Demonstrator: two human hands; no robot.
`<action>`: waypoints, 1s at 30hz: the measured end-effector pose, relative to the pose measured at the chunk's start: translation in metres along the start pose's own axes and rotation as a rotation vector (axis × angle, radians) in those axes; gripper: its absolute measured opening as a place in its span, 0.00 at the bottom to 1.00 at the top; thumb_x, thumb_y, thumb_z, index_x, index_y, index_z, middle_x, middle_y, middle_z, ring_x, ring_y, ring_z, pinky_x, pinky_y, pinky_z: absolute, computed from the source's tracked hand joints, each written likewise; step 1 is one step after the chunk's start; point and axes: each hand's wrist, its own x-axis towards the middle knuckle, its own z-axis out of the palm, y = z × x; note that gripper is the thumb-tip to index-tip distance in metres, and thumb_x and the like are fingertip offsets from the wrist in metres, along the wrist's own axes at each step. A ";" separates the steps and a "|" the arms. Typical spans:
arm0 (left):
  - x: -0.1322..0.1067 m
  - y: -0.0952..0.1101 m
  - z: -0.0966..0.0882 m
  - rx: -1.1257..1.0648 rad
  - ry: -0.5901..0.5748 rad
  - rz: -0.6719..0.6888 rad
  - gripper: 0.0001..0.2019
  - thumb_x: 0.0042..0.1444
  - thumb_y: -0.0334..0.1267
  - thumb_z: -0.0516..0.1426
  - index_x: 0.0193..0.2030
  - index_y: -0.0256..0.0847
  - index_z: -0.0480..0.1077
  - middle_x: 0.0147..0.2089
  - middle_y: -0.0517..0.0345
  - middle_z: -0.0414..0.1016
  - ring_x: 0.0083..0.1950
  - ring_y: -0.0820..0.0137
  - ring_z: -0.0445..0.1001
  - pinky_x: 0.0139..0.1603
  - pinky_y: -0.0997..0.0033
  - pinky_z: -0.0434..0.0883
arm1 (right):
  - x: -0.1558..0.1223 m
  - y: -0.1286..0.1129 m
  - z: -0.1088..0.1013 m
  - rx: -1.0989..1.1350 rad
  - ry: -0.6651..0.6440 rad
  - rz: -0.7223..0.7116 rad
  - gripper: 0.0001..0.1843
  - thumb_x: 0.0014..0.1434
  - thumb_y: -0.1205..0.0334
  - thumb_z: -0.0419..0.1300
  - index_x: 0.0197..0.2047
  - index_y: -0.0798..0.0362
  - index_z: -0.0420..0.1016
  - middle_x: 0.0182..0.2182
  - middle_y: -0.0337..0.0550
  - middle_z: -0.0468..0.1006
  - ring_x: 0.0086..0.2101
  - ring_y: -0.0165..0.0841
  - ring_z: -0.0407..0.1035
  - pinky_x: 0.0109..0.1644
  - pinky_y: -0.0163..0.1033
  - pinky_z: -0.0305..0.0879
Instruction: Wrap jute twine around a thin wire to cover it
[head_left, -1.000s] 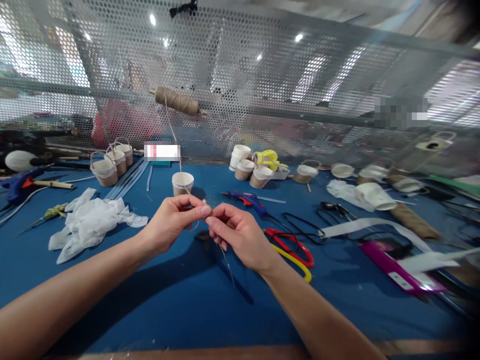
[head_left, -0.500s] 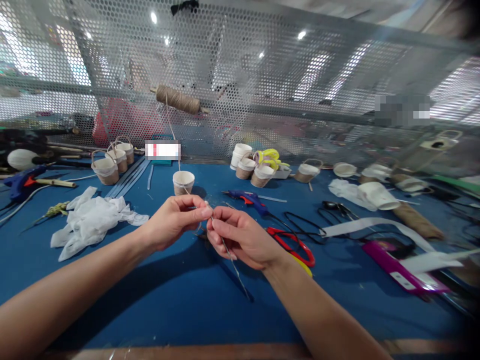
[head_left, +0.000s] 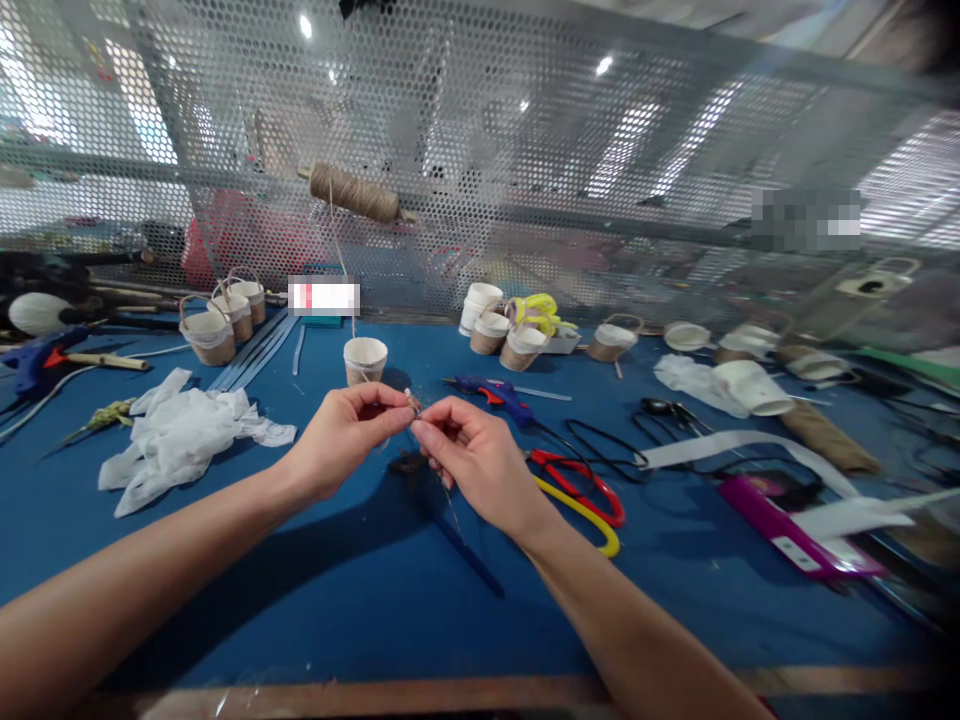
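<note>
My left hand (head_left: 349, 435) and my right hand (head_left: 476, 450) meet above the middle of the table, thumbs and fingertips pinched together. Between them is a thin piece of twine (head_left: 415, 408), with a small pale end poking up. Its thin tail trails below my right fingers. Just behind the left fingertips stands a small white-lined cup (head_left: 366, 352) with a brown outside. A strand runs down toward this cup from a twine spool (head_left: 354, 193) on the mesh. Beneath my hands lies a dark tool with a blue handle (head_left: 480, 568), partly covered.
A blue glue gun (head_left: 495, 393) and red-and-yellow-handled tools (head_left: 592, 495) lie behind and beside my right hand. White crumpled fabric (head_left: 187, 435) is at left. Handled cups (head_left: 210, 337) stand back left, more cups (head_left: 523, 347) back centre. A purple box (head_left: 795, 530) sits right.
My right hand has turned over, its back now facing up more, and its fingertips have closed in on the left ones. The trailing strand has swung nearer the right hand.
</note>
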 end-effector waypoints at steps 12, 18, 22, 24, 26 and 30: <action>-0.002 -0.003 0.001 -0.069 -0.009 -0.006 0.09 0.41 0.35 0.62 0.22 0.34 0.66 0.20 0.65 0.64 0.19 0.83 0.54 0.20 0.78 0.50 | -0.003 -0.001 0.002 -0.063 -0.008 -0.060 0.07 0.54 0.60 0.55 0.28 0.55 0.66 0.21 0.37 0.66 0.22 0.24 0.59 0.23 0.30 0.57; -0.001 0.006 -0.006 -0.224 -0.247 -0.099 0.08 0.39 0.34 0.63 0.22 0.35 0.67 0.25 0.61 0.68 0.24 0.79 0.63 0.23 0.77 0.55 | -0.002 -0.003 -0.007 0.539 -0.416 0.206 0.10 0.53 0.57 0.56 0.29 0.54 0.61 0.18 0.32 0.63 0.15 0.20 0.55 0.14 0.26 0.50; 0.001 0.002 -0.005 -0.191 -0.166 -0.108 0.08 0.39 0.34 0.63 0.22 0.35 0.68 0.25 0.62 0.68 0.21 0.82 0.60 0.21 0.78 0.53 | -0.004 -0.003 -0.003 0.320 -0.232 0.093 0.09 0.52 0.58 0.57 0.28 0.54 0.61 0.19 0.32 0.63 0.16 0.20 0.56 0.16 0.27 0.54; 0.002 -0.001 -0.004 -0.145 -0.084 -0.090 0.08 0.39 0.34 0.63 0.22 0.34 0.68 0.21 0.64 0.66 0.19 0.84 0.55 0.19 0.79 0.49 | -0.005 -0.002 0.000 0.091 -0.100 0.008 0.08 0.53 0.60 0.56 0.28 0.54 0.63 0.20 0.33 0.64 0.17 0.21 0.57 0.19 0.28 0.56; 0.002 -0.004 -0.002 -0.096 -0.026 -0.055 0.09 0.39 0.35 0.63 0.22 0.34 0.67 0.19 0.66 0.63 0.18 0.84 0.54 0.19 0.79 0.48 | -0.005 -0.001 0.002 -0.120 0.010 -0.093 0.07 0.54 0.61 0.55 0.27 0.55 0.65 0.21 0.35 0.66 0.21 0.23 0.59 0.23 0.30 0.58; 0.001 -0.004 -0.002 -0.063 -0.017 -0.016 0.09 0.40 0.35 0.62 0.22 0.34 0.66 0.19 0.66 0.62 0.19 0.84 0.54 0.19 0.79 0.49 | -0.004 0.000 0.001 -0.159 0.031 -0.123 0.06 0.53 0.62 0.55 0.27 0.54 0.66 0.22 0.37 0.67 0.23 0.25 0.60 0.26 0.31 0.58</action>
